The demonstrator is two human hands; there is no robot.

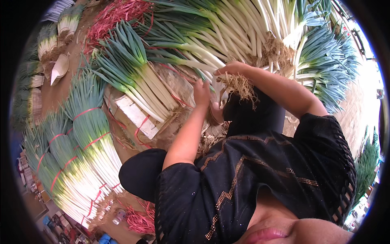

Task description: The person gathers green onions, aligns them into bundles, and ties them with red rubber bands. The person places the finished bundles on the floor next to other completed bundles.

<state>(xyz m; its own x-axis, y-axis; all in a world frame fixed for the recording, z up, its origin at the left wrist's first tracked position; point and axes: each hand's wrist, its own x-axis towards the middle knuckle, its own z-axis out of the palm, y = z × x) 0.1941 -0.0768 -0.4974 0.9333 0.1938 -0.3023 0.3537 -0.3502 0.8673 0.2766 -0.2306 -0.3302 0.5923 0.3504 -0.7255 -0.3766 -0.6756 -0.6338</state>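
Observation:
My right hand (233, 68) is closed around the white stems of a few long green onions (205, 56), their brown roots (239, 85) hanging below it over my knee. My left hand (201, 91) is raised beside the stems, its fingers bent near some green leaves; whether it grips anything cannot be made out. Left of it, a loose bundle of green onions (149, 82) lies across a low stand with a white board (134, 114), roots towards me. Ahead of my hands is a large pile of untied green onions (237, 27).
Bundles of green onions tied with red strips (88, 128) lie at the left. Red plastic strips are heaped at the top (115, 15) and near the bottom (140, 218). A pale scoop-like container (61, 67) and a clear jar (119, 216) are on the ground. More onions (326, 67) lie at the right.

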